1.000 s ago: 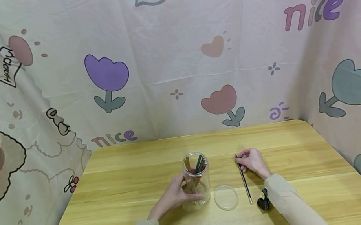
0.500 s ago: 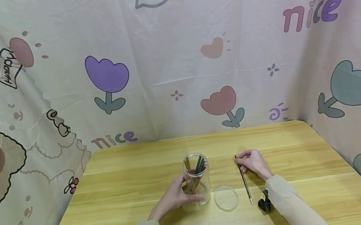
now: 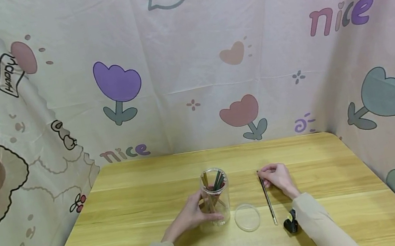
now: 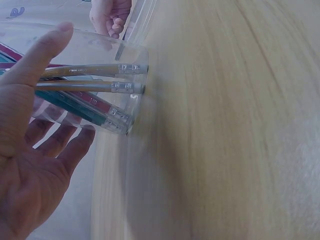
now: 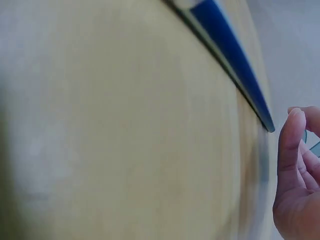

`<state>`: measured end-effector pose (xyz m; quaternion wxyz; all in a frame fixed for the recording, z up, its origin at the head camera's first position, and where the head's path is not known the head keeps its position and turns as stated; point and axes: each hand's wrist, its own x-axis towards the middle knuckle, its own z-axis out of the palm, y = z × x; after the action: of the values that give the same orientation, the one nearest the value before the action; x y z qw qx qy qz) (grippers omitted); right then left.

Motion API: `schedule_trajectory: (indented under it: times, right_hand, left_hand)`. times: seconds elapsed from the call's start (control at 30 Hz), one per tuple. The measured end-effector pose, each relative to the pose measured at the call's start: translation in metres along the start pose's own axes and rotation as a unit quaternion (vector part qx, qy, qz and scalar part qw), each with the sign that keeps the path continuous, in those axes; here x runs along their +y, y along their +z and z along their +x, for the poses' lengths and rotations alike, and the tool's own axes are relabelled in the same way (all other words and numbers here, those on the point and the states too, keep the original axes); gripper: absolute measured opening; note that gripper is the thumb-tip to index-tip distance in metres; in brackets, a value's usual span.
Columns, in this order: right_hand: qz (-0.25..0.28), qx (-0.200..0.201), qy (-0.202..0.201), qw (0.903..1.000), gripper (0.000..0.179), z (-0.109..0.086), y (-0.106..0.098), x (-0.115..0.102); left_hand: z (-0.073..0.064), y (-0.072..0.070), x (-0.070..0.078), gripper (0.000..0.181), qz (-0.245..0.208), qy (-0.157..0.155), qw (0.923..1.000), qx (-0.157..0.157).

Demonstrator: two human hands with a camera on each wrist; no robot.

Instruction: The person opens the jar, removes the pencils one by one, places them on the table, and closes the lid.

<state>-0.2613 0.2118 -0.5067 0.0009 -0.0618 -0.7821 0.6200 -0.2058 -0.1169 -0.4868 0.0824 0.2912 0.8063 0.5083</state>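
Observation:
A clear cylindrical jar (image 3: 224, 205) holding several pencils (image 4: 100, 87) stands upright on the table. My left hand (image 3: 191, 213) grips its side, thumb in front and fingers around the far side; in the left wrist view the pencils' eraser ends point toward the jar's bottom. To the right, a dark pencil (image 3: 267, 200) lies on the table, looking blue in the right wrist view. My right hand (image 3: 278, 178) is at its far end, thumb and index finger loosely bent. The right wrist view shows a small gap between the thumb (image 5: 290, 145) and that pencil's end.
A round clear lid (image 3: 247, 217) lies flat between the jar and the loose pencil. The wooden table (image 3: 136, 203) runs back to a printed curtain (image 3: 182, 77), which also hangs along both sides. A small black camera is on each sleeve.
Both hands, the jar, the lid and the loose pencil keep their places. The head view has tilted very slightly, so the whole scene sits a few pixels lower.

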Motion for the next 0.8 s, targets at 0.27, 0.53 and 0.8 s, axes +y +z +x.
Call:
schedule_trajectory:
  times: [0.27, 0.53, 0.8]
  right_hand:
    - [0.029, 0.0, -0.01, 0.9995, 0.027, -0.002, -0.002, -0.005]
    - [0.06, 0.012, -0.022, 0.9979, 0.026, -0.006, -0.001, -0.01]
    - [0.051, 0.004, -0.044, 0.9977, 0.028, -0.013, 0.002, -0.027]
  left_hand:
    - [0.0, 0.0, 0.0, 0.08, 0.014, 0.006, 0.9999, 0.004]
    - [0.001, 0.0, 0.0, 0.08, 0.009, 0.012, 0.9999, 0.004]
    - [0.001, 0.001, 0.0, 0.079, 0.012, 0.013, 0.9998, 0.006]
